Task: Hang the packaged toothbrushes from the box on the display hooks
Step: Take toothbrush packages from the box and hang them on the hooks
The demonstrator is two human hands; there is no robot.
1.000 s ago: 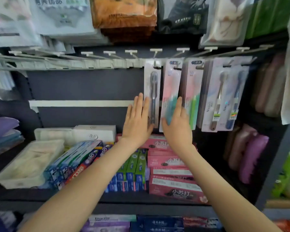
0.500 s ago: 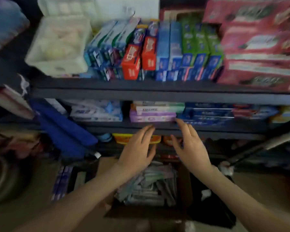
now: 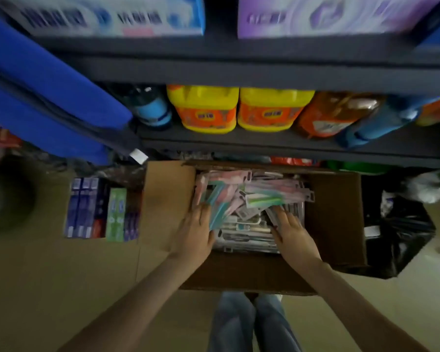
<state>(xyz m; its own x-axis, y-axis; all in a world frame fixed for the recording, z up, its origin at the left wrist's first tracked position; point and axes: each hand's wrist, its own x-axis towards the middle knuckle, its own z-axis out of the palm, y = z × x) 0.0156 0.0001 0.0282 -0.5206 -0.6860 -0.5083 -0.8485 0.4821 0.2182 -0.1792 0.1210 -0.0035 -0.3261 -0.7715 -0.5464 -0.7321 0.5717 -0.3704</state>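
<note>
Heap of plastic-packaged toothbrushes (image 3: pixel 241 199) unhung in brown cardboard box (image 3: pixel 335 219), 12 o'clock; left hand (image 3: pixel 194 235) and right hand (image 3: pixel 294 236) on packs, fingers' grasp unclear.

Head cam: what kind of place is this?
Probably a shop aisle mid-restock: dark shelving holds yellow jugs, and an open cardboard box of packaged toothbrushes sits on the floor below, toothpaste cartons beside it.

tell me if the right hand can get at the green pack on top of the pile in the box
Probably yes: the right hand is inside the open box, fingers close to the green pack, which lies uncovered on top.
</note>
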